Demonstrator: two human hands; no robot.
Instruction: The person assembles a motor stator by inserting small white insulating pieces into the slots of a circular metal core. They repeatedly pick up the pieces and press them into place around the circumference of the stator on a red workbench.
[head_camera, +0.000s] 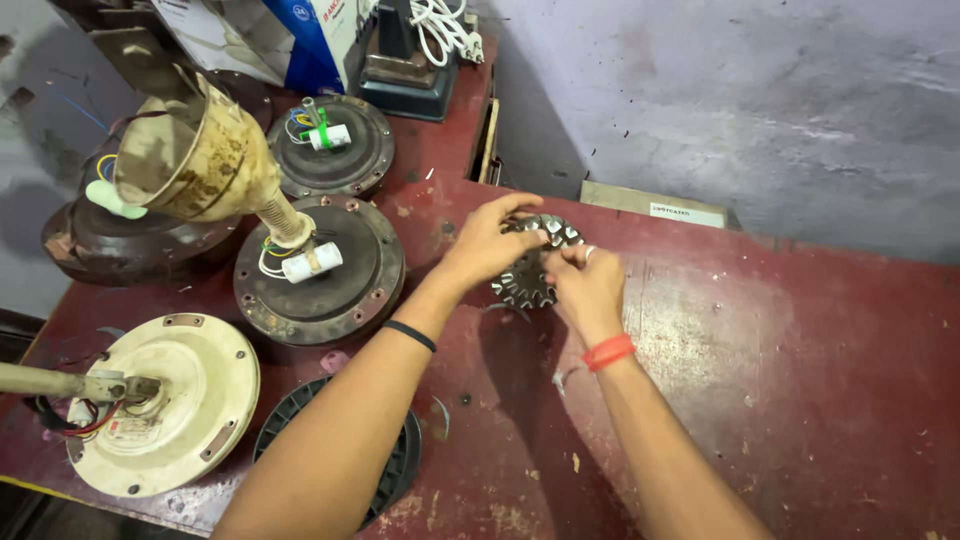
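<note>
Hands meet mid-frame over a toothed metal stator core (527, 268), a round stack of grey steel lying flat on the worn red desk (800, 380). Left hand (487, 243) curls over its upper left rim, right hand (585, 285) pinches the right edge, both equally close. Left of them sit rusty, dark fan motor housings (320, 270) with wires.

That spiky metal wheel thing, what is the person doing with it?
A person holds a round toothed metal core with both bare hands above a worn red table. The left hand grips its top and left edge, and the right hand pinches its right side. To the left lie several ceiling fan motors, some with wires and white capacitors, one with a rusty cup-shaped cover.
</note>
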